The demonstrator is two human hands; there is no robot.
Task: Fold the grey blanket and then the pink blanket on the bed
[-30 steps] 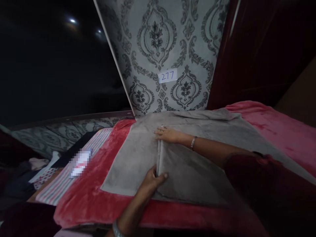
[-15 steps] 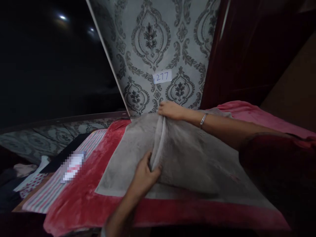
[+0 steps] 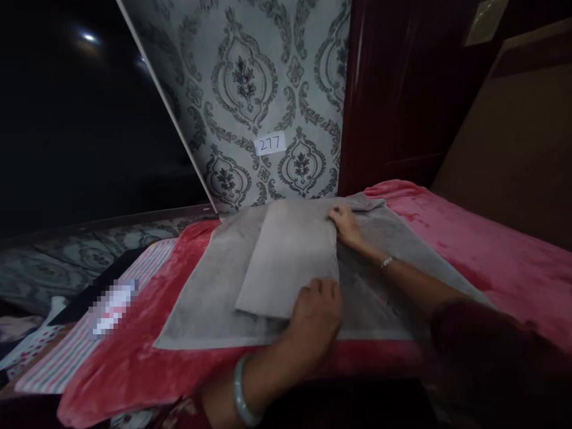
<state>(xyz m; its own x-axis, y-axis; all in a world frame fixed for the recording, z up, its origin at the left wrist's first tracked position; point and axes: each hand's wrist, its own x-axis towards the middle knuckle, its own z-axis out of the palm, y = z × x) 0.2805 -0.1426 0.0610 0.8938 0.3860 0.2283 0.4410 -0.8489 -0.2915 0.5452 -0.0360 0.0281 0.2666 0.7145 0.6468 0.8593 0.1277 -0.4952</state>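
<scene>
Velvety grey cloth [image 3: 286, 256] — partly folded, plush blanket [image 3: 129, 357]

A small white rectangular paper label [image 3: 270, 143] on the far grey damask-patterned wall [image 3: 245, 77] reads "277", handwritten in blue.

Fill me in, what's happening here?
A person has both hands on a paler gray layer of fabric lying over a wider gray cloth. The left hand is at the near end of the layer's right edge, the right hand at its far end; how firmly they grip isn't clear. The wider cloth lies spread on a red blanket, below a patterned wall.
</scene>
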